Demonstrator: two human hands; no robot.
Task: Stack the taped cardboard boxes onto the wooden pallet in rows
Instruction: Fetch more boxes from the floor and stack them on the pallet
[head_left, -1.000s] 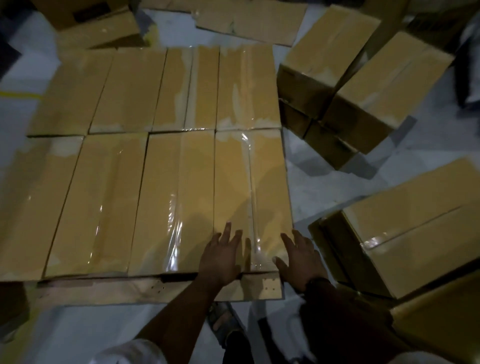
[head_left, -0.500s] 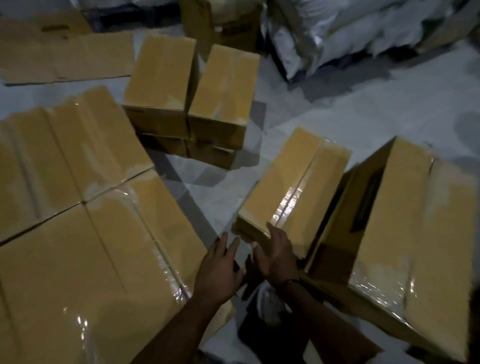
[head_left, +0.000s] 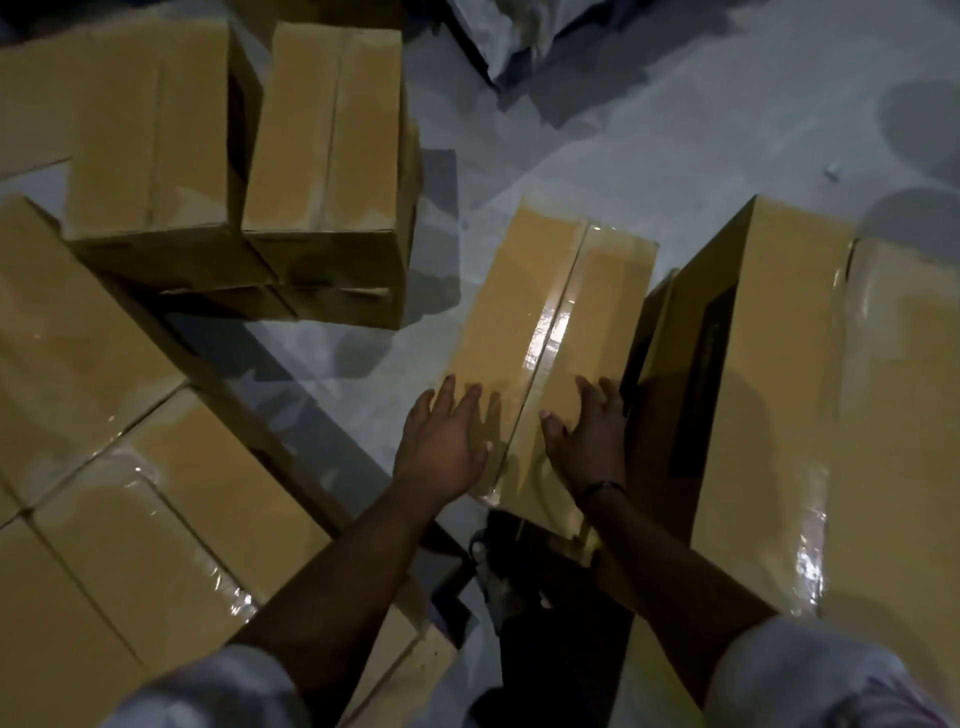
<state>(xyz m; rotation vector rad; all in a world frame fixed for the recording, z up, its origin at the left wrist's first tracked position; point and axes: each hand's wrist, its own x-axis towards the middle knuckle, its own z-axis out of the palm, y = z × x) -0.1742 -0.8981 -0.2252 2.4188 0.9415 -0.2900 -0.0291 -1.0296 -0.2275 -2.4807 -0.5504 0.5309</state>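
**Both hands set on the next box on the floor**

1. Change since half a second ago: the two hands were then close together at the near end of the box, and the left hand was short of it. They now lie apart on its top, one on each side of the centre seam. A second ago both were pressing a box in the laid rows.
2. Left hand (head_left: 441, 447): flat on the near left edge of the box (head_left: 519, 291), fingers (head_left: 467, 400) straight and holding nothing.
3. Right hand (head_left: 587, 441): resting on the top near the right edge, fingers (head_left: 608, 395) spread and only lightly bent, gripping nothing. A dark band (head_left: 602, 488) circles the wrist.
4. Position: the box lies on the pale grey floor (head_left: 623, 145), between the laid rows (head_left: 156, 509) at the left and a larger box (head_left: 810, 415) just beside it at the right.
5. Materials: the box is a long, rectangular block of matt tan cardboard. A strip of clear glossy tape (head_left: 550, 332) runs along its centre seam and catches the light. The rows and the larger box carry the same shiny film, wrinkled at the corners.
6. Further back, more boxes (head_left: 322, 140) stand two high.
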